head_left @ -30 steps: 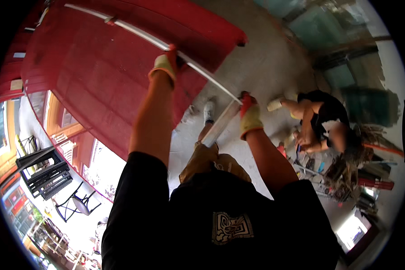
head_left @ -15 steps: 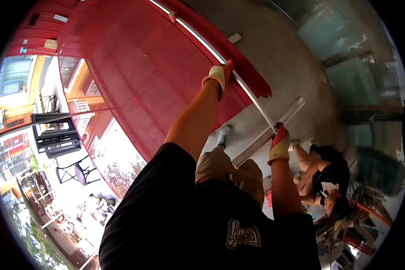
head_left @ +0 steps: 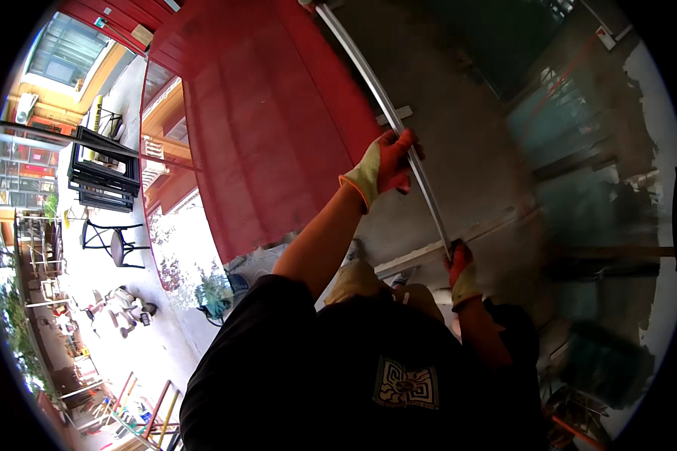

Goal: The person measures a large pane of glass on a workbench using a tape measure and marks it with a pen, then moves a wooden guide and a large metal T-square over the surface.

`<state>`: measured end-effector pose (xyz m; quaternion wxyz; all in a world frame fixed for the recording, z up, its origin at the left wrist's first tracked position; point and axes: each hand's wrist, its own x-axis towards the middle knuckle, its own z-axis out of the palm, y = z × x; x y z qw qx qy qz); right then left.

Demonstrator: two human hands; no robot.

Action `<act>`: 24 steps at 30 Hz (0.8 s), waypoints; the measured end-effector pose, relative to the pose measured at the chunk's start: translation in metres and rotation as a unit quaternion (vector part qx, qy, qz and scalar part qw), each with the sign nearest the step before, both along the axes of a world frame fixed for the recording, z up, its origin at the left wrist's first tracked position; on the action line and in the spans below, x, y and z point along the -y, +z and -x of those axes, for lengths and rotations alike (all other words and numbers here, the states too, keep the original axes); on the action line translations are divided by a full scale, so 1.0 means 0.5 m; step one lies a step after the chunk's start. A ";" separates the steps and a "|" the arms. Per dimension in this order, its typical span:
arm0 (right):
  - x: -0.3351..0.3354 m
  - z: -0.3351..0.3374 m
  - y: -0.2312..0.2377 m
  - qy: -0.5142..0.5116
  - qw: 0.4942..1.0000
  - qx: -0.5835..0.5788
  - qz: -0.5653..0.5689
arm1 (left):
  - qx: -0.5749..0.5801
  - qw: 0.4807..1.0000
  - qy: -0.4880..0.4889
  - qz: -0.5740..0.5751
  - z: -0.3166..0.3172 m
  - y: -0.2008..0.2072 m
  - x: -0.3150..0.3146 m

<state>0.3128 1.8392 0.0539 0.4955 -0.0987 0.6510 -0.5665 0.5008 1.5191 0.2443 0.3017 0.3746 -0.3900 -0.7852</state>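
Note:
A long silver-white metal pole (head_left: 366, 74) runs slantwise from the top of the view down toward me. My left hand (head_left: 391, 164), in an orange and pale yellow work glove, is closed round it partway along. At the near end, my right hand (head_left: 462, 272) in a matching glove grips the pole, its fingers partly in shadow. Left of the pole hangs or lies a large red sheet (head_left: 267, 128) with faint ripples and a ragged near edge. A small fitting (head_left: 307, 4) shows at the pole's far end, cut off by the frame.
Glass panels (head_left: 564, 135) stand at the right over grey floor. A pale strip (head_left: 410, 259) lies near my feet. At left are stacked black frames (head_left: 104, 169), a black chair (head_left: 114, 242) and a wheeled thing (head_left: 124, 310). Another person is mostly hidden behind my right arm.
The pole has shifted from along the red sheet's edge to over the grey floor, right of the sheet. Both hands keep hold. The view has turned, and the other person is now mostly hidden.

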 end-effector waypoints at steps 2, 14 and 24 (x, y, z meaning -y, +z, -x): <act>-0.015 0.086 0.060 0.101 0.995 -0.004 -0.023 | 0.052 0.998 -0.032 0.022 0.046 0.093 -0.052; 0.177 0.514 0.642 -0.010 0.916 -0.352 0.192 | 0.051 0.966 -0.145 0.209 0.379 0.080 -0.092; 0.441 0.723 1.165 0.066 0.789 -0.453 0.409 | 0.045 0.935 -0.324 0.138 0.754 -0.112 -0.087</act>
